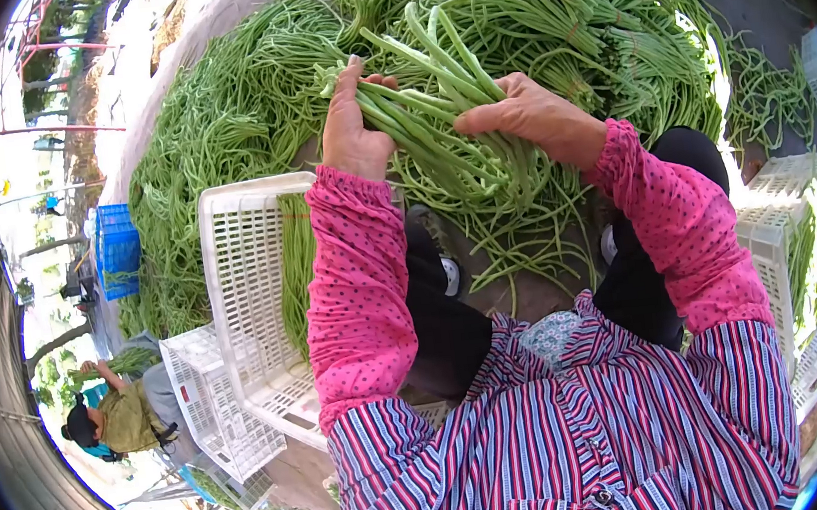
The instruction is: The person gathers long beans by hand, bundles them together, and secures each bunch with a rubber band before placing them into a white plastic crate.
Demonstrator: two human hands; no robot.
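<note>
A loose bunch of long green yardlong beans (426, 139) lies between my two hands, above the big pile. My left hand (355, 126) is closed around its left end, thumb pointing up. On the other side my right hand (539, 120) grips beans of the bunch, its thumb pressed over them; some stick up past the fingers. Parts of my fingers are hidden behind the beans. Below the hands, more loose beans (517, 244) trail over the ground between my legs.
A large pile of yardlong beans (218, 146) spreads ahead, with tied bundles (577, 13) at right. White crates stand at my left (257, 186) and right (766, 247), holding beans. A blue crate (119, 250) and another person (127, 414) handling beans are at far left.
</note>
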